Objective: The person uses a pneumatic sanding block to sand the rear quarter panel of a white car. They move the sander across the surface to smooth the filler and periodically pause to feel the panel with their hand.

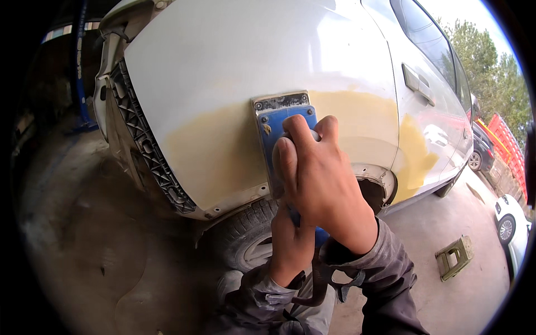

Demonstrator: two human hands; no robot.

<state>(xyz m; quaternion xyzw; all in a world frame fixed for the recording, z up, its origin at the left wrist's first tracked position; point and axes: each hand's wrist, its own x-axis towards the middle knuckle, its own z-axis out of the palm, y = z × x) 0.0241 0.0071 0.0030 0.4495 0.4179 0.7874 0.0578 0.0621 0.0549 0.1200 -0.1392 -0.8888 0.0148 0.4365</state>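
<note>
Long blue rectangular sanding block [282, 125] lies flat against the white car fender panel [234, 61], on the yellowish patch of body filler [218, 151]. Long axis runs near vertical. Right hand [321, 181] is closed over the block's middle, fingers wrapped on top. Left hand [290, 243] grips the lower end, directly beneath the right. Upper end projects above both hands. Black tyre [243, 234] sits just below.

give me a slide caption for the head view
Both hands press a blue sanding block against yellow filler on a white car's fender.
</note>
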